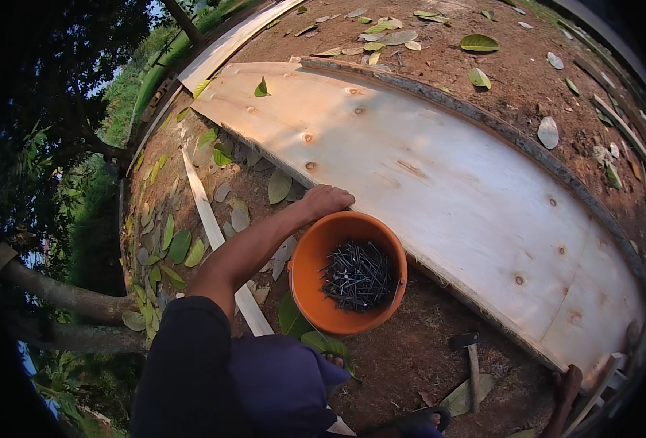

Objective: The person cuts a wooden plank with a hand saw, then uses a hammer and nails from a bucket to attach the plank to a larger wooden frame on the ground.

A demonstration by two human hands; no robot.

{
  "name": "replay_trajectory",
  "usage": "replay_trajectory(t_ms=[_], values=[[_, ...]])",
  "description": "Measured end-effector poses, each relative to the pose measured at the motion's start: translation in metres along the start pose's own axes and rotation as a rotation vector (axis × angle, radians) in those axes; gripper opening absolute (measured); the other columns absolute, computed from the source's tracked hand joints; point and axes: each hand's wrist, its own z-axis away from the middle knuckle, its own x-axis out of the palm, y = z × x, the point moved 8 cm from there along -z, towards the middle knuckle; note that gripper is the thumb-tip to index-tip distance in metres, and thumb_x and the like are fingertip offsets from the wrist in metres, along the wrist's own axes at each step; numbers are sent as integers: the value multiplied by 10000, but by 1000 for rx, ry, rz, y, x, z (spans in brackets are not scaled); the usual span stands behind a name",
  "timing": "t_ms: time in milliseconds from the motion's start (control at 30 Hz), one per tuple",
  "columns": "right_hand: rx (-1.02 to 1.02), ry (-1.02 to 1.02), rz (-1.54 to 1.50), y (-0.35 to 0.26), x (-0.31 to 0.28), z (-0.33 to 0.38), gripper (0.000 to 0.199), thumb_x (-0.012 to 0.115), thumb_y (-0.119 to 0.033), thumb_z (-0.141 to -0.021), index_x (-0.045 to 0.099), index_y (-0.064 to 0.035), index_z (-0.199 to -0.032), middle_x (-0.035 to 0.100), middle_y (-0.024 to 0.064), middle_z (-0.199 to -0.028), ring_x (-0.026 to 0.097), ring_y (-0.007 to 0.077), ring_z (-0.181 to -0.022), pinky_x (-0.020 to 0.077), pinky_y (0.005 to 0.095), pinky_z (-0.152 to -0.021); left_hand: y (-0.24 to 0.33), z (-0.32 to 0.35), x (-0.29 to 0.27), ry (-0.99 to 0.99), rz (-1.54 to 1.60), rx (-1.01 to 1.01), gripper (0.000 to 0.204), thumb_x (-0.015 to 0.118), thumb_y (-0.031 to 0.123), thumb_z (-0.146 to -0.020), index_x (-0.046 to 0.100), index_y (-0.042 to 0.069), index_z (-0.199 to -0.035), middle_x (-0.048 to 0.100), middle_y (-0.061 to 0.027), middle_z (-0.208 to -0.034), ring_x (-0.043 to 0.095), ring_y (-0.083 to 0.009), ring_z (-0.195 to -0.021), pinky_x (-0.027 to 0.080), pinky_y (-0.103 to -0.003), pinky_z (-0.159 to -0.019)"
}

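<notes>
A long pale plywood panel (439, 182) with dark knots stretches from the far left to the near right. My left hand (328, 202) is closed over its near edge, knuckles up, fingertips hidden. At the same edge in the lower right, my right hand (571, 379) grips the panel near its corner, partly in shadow. Just below my left hand is an orange bucket (310, 292) with a heap of loose grey nails (357, 274) inside. Its thin wire handle hangs down on the near side. Whether the bucket rests on the ground cannot be made out.
A hammer (474, 376) lies on the brown soil right of the bucket. One narrow wood strip (210, 219) lies to the left among fallen leaves (179, 247). A rough timber (483, 117) runs along the panel's far edge. Tree trunks (67, 292) stand at the left.
</notes>
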Motion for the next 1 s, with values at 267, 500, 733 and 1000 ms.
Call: replay_trajectory(t_ms=[267,500,733,1000], values=[[-167,54,-62,2,10,2,560,841,-114,-686,577,8,-1165,608,213,-1096,565,412,-1080,463,489,-949,-14,0,3,-2,-17,-43,364,652,406,-919,670,119,-1143,728,-73,-1065,712,-328,-953,563,-456,-788],[-406,196,-87,-127,5,5,443,887,-261,-618,615,-42,-891,598,116,-775,557,358,-840,445,478,-788,-118,28,-3,20,-18,-189,517,663,545,-904,640,139,-1223,710,-78,-1175,691,-320,-1054,549,-457,-865],[-474,203,-138,-288,13,18,464,865,-371,-656,550,-58,-790,571,120,-767,552,347,-815,435,470,-772,-243,57,0,-183,-215,-358,483,669,518,-900,611,138,-1193,703,-91,-1152,682,-344,-1064,528,-491,-870],[-449,203,-96,-360,-8,21,540,801,-558,-713,563,-74,-753,585,97,-758,576,311,-781,440,446,-746,-290,39,-29,-347,-414,-361,470,663,516,-908,649,82,-1088,728,-121,-1066,696,-336,-1052,553,-477,-867]])
